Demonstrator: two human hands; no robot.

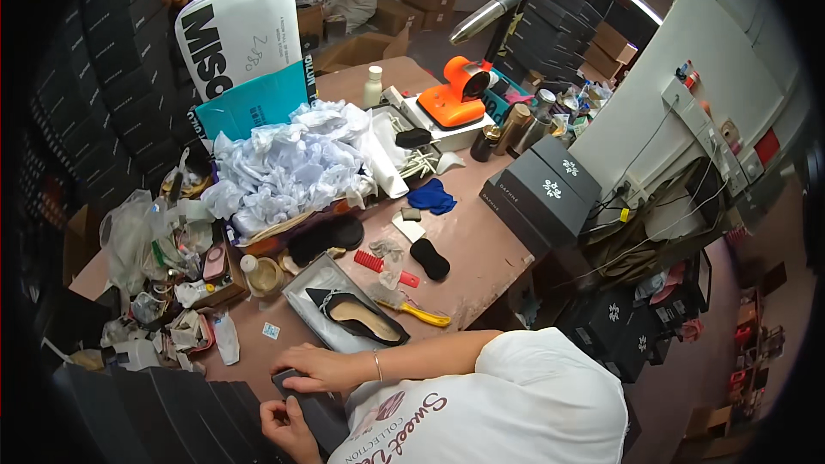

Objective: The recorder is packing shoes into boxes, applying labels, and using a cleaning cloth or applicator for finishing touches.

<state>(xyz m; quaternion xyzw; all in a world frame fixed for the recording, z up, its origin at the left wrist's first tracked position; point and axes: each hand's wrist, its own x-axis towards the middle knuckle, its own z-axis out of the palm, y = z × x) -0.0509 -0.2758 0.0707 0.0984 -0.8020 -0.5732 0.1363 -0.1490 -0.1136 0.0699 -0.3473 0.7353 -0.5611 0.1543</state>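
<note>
A dark grey shoebox, or its lid, (325,417) sits against my body at the table's near edge. My right hand (320,369) lies over its far end, fingers curled on the edge. My left hand (290,432) grips the left side with the thumb on top; part of the box is hidden by my hands and shirt. Just beyond, a black pointed shoe with a beige inside (361,316) rests in an open shallow box (301,292) lined with pale paper. A yellow-handled brush (423,316) and a red comb-like brush (387,268) lie beside that box.
Crumpled white tissue paper (288,163) fills a container at the table's middle. Several dark boxes (163,408) stand at the lower left. Closed black shoeboxes (543,193) stand at the right edge. Farther back is an orange device (455,94). Mixed clutter (202,279) crowds the left side.
</note>
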